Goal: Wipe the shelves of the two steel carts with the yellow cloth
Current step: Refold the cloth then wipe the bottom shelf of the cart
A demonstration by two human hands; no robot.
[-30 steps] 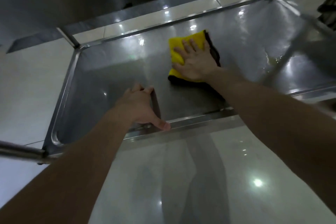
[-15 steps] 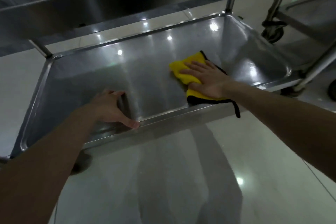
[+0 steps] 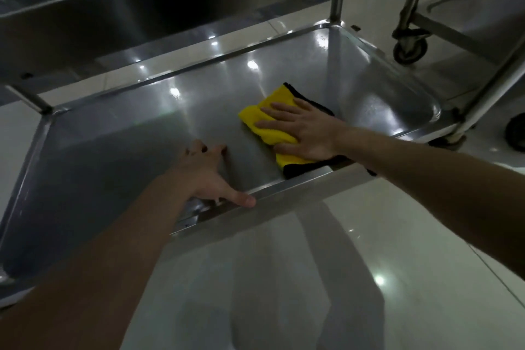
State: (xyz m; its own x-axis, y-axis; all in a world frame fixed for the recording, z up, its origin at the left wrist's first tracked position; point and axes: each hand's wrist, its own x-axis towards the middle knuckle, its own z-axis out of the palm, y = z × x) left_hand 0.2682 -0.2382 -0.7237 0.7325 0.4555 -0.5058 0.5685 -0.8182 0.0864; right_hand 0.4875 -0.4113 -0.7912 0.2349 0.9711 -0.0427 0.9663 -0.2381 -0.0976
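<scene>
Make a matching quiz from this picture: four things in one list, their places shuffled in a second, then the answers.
1 yellow cloth
2 left hand
3 right hand
4 caster wheel

A on the floor, far right
B pressing flat on the cloth
C braced on the near rim of the shelf
D lying on the shelf

Pairs: 1-D, 2-C, 3-B, 4-A

**Head view.** Single wide-angle camera worn on the head. It looks forward and steeply down from just outside the near rim of a cart's lower shelf [image 3: 119, 150], at arm's reach. The upper shelf [image 3: 142, 8] crosses the top and the floor [image 3: 284, 293] fills the bottom. At upper right is seemingly a second cart [image 3: 477, 8].
</scene>
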